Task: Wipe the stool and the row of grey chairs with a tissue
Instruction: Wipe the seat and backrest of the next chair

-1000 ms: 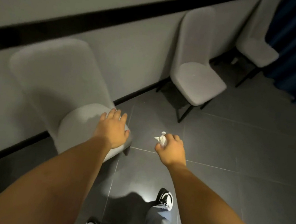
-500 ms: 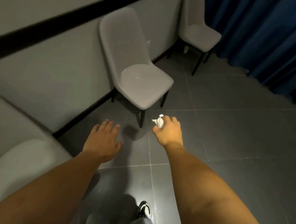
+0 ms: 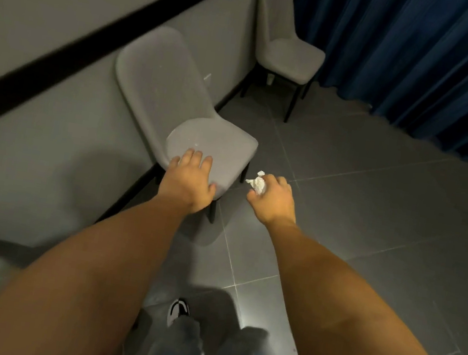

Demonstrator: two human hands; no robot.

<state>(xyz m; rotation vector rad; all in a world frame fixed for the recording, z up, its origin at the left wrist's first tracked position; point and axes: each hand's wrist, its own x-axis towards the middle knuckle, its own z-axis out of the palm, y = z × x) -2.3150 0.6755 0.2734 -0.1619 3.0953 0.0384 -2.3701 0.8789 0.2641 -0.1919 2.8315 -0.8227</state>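
A grey upholstered chair (image 3: 216,144) with black legs stands against the wall right in front of me. My left hand (image 3: 188,181) reaches over the front edge of its seat with fingers straight, palm down. My right hand (image 3: 273,200) hovers over the floor just right of the seat and grips a crumpled white tissue (image 3: 257,183). A second grey chair (image 3: 290,55) stands farther along the wall, in the corner. No stool is in view.
A grey wall with a black horizontal stripe (image 3: 96,35) runs behind the chairs. A dark blue curtain (image 3: 426,60) hangs at the right beyond the far chair. Dark grey floor tiles (image 3: 373,213) spread to the right. My shoe (image 3: 178,310) shows below.
I have walked from the first chair to the middle one, which now lies under my left hand. The first chair has left the view. My right hand still holds the tissue.
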